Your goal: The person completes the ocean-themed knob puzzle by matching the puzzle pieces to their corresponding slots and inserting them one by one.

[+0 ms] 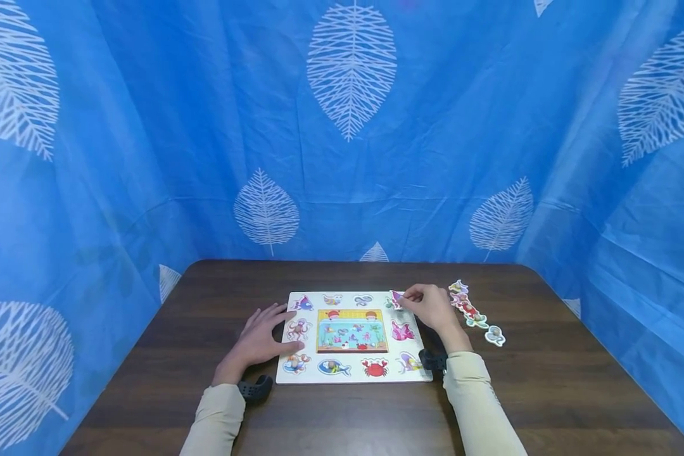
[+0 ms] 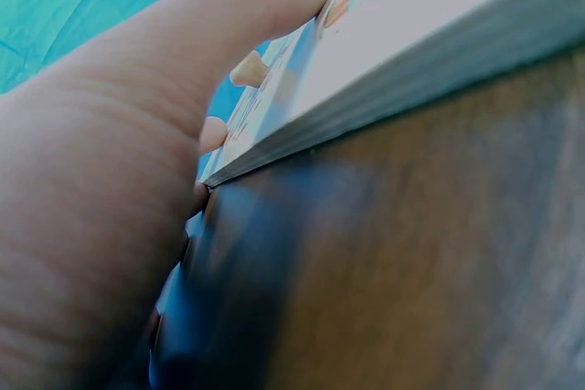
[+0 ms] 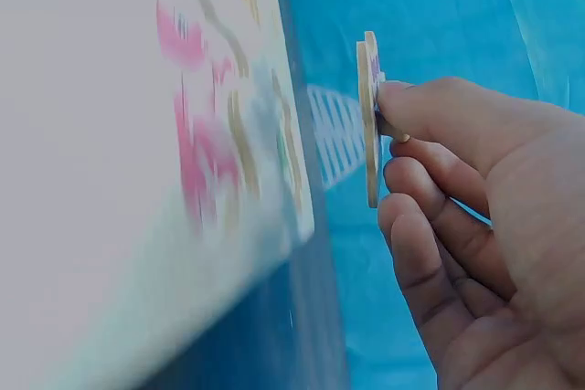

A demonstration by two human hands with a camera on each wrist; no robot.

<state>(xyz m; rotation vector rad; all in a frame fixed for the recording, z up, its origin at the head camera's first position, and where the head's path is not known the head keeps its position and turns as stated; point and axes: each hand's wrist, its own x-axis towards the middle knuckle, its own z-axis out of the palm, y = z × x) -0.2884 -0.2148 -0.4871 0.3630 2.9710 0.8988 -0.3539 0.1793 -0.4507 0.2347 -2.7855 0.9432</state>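
A white peg puzzle board (image 1: 308,379) lies flat, with an aquarium picture (image 1: 352,332) in its middle and sea creatures around it. My left hand (image 1: 259,339) rests on its left edge, fingers spread and thumb on the board. A wooden knob (image 2: 249,70) shows past that thumb in the left wrist view. My right hand (image 1: 433,307) pinches a pink and purple puzzle piece (image 3: 369,162) by its small knob, over the board's top right corner. That piece stands on edge in the right wrist view, apart from the board.
Several loose puzzle pieces (image 1: 468,310) lie in a slanting row right of my right hand. A grey one (image 1: 494,335) sits at the near end of it. The dark wooden table (image 1: 342,418) meets a blue leaf-patterned curtain (image 1: 330,171) at the back and sides.
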